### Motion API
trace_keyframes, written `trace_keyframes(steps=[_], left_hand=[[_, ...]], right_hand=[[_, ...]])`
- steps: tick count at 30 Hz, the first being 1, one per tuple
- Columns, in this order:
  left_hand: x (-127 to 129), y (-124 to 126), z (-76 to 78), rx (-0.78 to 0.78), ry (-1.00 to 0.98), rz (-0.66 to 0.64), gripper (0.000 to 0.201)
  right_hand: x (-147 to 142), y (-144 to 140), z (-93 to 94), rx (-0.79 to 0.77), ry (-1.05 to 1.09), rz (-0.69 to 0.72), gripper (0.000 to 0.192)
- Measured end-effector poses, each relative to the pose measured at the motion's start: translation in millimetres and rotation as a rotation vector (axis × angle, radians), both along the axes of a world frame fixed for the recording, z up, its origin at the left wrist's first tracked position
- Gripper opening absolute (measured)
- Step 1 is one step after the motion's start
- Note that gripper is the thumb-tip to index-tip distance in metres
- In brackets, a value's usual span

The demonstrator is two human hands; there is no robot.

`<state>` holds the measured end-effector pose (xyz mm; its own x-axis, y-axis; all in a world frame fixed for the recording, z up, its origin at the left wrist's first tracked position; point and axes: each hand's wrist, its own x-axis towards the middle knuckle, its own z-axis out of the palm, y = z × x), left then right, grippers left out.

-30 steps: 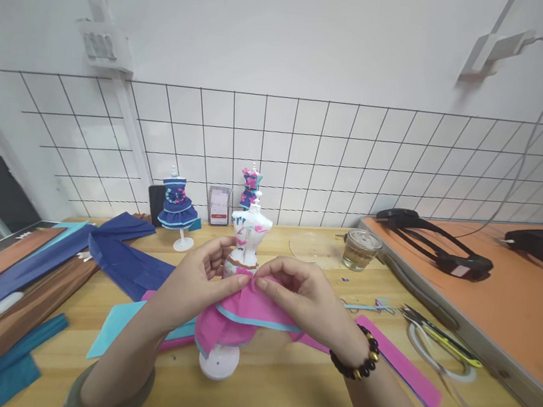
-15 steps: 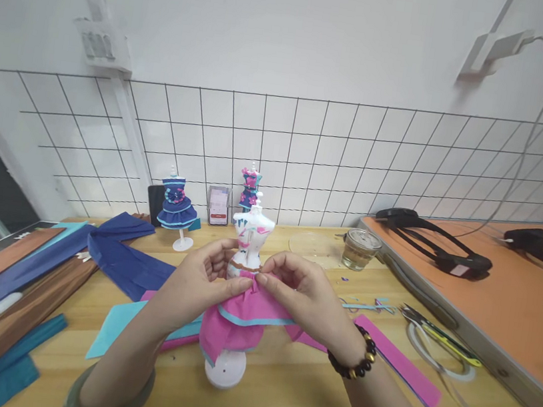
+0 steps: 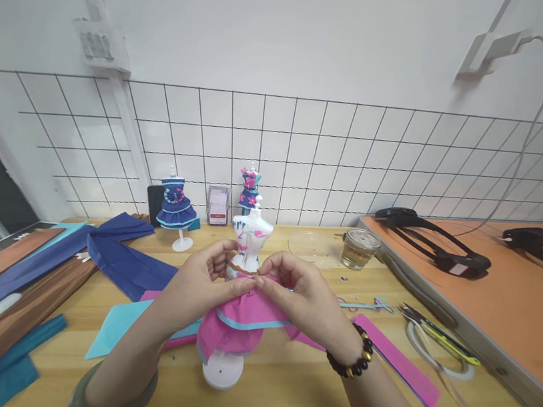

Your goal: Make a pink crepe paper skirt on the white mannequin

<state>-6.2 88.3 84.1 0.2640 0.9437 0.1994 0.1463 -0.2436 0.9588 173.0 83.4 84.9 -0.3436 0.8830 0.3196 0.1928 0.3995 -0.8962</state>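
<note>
Wooden counter, seen from the head camera

Mannequin: small white dress form with pink and blue marks, upright on a round white base, at the centre of the counter. A pink skirt of crepe paper with a light blue band is wrapped about its waist and flares out below.

Left hand: at 9 o'clock of the mannequin, fingers curled, thumb and forefinger pinched shut on the top edge of the pink skirt at the waist. A green bangle sits on the wrist.

Right hand: at 3 o'clock of the mannequin, thumb and forefinger likewise pinched on the skirt edge, tips nearly meeting those of the left hand. A dark bead bracelet circles the wrist.

Around them:
- blue paper strips, with brown and teal sheets, at 9 o'clock
- light blue sheet at 8 o'clock, partly under the left forearm
- pink paper strip at 4 o'clock
- scissors at 3 o'clock, near a ring of white tape
- glass jar at 1 o'clock, beside a clear round lid
- two small dressed mannequins at 11 and 12 o'clock, against the white tiled wall
- orange board at 2 o'clock, bearing black strapped devices
</note>
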Motion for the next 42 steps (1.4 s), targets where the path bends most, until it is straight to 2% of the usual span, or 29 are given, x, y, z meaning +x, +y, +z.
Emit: trace_keyframes(steps=[5,12,22,29,38,42], left_hand=[[-2,0,2.2,-0.001,0.016,-0.027,0.043],[-5,-2,9.2,-0.038,-0.024,-0.027,0.05],[-20,-3,7.6,-0.032,0.089,-0.101,0.051],[-20,-5,7.2,-0.034,0.126,-0.106,0.048],[-17,-2,3.7,-0.004,0.101,-0.098,0.043],[-16,0,3.0,-0.028,0.083,-0.113,0.046]], right_hand=[[5,-1,2.6,-0.024,-0.035,0.01,0.015],[10,1,2.5,-0.088,-0.001,0.105,0.024],[8,-2,-1.7,-0.103,-0.084,0.151,0.018],[5,-3,-3.1,-0.057,-0.188,0.129,0.019],[-3,-4,-7.0,-0.179,-0.188,0.161,0.033],[-3,-3,-7.1,-0.196,-0.208,0.104,0.033]])
